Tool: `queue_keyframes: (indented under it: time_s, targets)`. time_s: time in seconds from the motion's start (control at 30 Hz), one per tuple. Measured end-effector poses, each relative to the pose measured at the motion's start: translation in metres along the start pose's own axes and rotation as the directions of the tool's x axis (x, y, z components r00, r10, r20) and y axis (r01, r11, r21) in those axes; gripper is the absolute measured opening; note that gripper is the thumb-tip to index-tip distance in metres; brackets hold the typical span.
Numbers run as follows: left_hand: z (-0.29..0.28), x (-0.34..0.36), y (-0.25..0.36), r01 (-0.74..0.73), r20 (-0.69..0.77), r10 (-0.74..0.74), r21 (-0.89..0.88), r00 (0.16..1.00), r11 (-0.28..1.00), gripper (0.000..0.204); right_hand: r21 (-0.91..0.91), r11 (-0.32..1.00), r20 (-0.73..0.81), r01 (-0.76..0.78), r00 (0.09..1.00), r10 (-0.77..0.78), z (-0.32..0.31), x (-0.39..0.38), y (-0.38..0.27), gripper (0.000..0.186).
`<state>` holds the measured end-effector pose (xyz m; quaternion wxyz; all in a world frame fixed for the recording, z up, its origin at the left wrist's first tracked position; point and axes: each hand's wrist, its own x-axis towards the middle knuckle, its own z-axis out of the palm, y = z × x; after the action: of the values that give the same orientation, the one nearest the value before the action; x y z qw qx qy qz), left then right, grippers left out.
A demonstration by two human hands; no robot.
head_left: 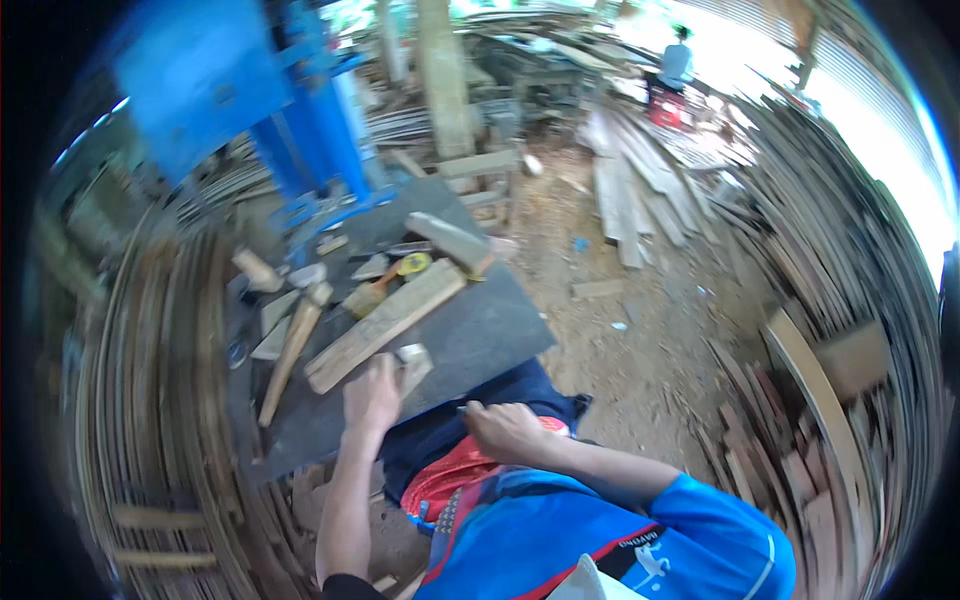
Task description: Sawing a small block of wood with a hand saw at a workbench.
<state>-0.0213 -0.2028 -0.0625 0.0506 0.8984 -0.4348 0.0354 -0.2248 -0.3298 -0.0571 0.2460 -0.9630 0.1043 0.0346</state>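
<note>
- Small pale block [416, 372] — it is by the near edge of the dark tabletop [490, 330], just beside the left hand [372, 402].
- That hand is curled up, with its fingers close to the block's left side. I can't tell if they grip it or only touch it.
- The right hand [508, 432] is curled closed, out past the edge, in front of the person's clothes. A small grey thing [462, 409] pokes out of it; I can't tell what it is.
- The two hands are apart, with a gap between them.
- A thick plank [385, 325] lies just past the block. A long stick of wood [290, 355] lies to the left, and a yellow round thing [413, 264] is farther back.
- To me, the step looks like handling the block — left hand near to steady it.
- The next move, I think, calls for a firm left hold, so the block does not slide off, and a careful right hand.
</note>
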Motion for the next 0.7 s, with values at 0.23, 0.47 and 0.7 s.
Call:
queue_keyframes:
  time_s: [0.23, 0.47, 0.7]
  targets:
    - [0.0, -0.001, 0.01, -0.109, 0.04, 0.115, -0.125, 0.993, 0.986, 0.029, -0.048, 0.999, -0.128, 0.025, 0.991, -0.031, 0.006, 0.038, 0.004, 0.027]
    - [0.019, -0.007, 0.01, -0.041, -0.164, 0.027, -0.083, 0.986, 0.996, 0.036, -0.01, 1.0, -0.102, -0.004, 0.995, 0.003, 0.002, 0.071, -0.003, 0.029]
    - [0.013, -0.007, 0.014, -0.072, -0.105, 0.06, -0.113, 0.993, 0.991, 0.037, 0.015, 1.0, -0.139, -0.016, 0.99, 0.018, 0.004, 0.064, -0.003, 0.028]
